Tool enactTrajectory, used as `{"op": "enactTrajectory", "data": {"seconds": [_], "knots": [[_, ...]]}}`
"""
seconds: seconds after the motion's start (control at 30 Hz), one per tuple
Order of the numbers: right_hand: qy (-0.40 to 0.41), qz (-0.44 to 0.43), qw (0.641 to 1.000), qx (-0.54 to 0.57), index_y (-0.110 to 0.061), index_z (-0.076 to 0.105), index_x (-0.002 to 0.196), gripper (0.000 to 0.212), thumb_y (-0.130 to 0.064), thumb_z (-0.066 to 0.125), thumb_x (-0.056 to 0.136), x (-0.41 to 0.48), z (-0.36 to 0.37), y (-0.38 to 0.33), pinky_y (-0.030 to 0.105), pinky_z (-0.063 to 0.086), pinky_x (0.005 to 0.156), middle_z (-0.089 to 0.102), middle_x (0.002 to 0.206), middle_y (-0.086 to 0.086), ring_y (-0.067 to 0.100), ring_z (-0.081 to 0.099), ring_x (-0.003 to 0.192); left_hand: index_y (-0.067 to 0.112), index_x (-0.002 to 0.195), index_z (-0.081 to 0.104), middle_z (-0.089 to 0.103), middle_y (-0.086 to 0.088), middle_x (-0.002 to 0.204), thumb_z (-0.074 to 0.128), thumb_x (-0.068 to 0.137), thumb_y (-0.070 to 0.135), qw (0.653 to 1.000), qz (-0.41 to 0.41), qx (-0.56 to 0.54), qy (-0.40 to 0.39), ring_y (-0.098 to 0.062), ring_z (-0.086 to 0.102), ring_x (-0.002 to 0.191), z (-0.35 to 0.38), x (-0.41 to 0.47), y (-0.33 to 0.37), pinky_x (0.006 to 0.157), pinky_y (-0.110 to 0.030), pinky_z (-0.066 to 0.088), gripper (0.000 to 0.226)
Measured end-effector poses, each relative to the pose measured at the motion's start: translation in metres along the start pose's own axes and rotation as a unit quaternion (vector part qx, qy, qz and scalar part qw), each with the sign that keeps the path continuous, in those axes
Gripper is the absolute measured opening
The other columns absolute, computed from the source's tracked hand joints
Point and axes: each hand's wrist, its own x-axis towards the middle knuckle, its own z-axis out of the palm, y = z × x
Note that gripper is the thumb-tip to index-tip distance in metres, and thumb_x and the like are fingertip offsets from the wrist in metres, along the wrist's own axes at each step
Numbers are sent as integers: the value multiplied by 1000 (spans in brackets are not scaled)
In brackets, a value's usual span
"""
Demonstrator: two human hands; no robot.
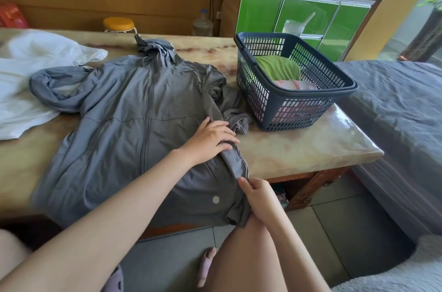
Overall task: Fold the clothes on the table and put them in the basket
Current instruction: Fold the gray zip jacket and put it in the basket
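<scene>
A grey zip-up hooded jacket (134, 124) lies spread front-up on the marble table (299, 148), its hood toward the far edge. My left hand (210, 137) presses flat on the jacket's right side, where the right sleeve is folded in. My right hand (257, 192) pinches the jacket's right hem edge at the table's near edge. A dark blue plastic basket (294, 110) stands at the table's right end and holds folded green and pink clothes (279, 68). A white garment (26, 86) lies at the table's left.
A grey-covered bed (401, 105) stands right of the table. Behind the table are a yellow stool (118, 24), a water jug (202, 25) and a green cabinet (303, 16). Tiled floor and my knees are below the table's near edge.
</scene>
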Motion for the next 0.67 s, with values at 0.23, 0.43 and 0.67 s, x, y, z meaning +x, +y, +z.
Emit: {"op": "enactTrajectory", "data": {"seconds": [0.23,0.43,0.67], "knots": [[-5,-4,1000,-21,-12,68,79,19,-28,79,76,-1,2,-1,31,54,61,71,77,-3,16,67,72,24,81,75,59,4,85,70,77,27,993,83,49,70,-20,51,99,-2,23,14,108,-47,26,7],[-53,13,992,-112,-15,44,57,40,-23,61,91,3,-16,1,24,35,69,50,52,-7,11,49,55,18,91,76,61,-2,100,70,81,14,995,84,-47,30,-19,49,102,19,33,42,96,-38,38,12],[127,-11,984,-125,-19,67,94,20,-36,57,91,11,-26,-21,28,43,65,68,90,-1,21,62,84,15,115,67,57,-4,122,63,87,7,987,-13,-20,157,-21,49,118,4,4,9,103,-36,40,30]]}}
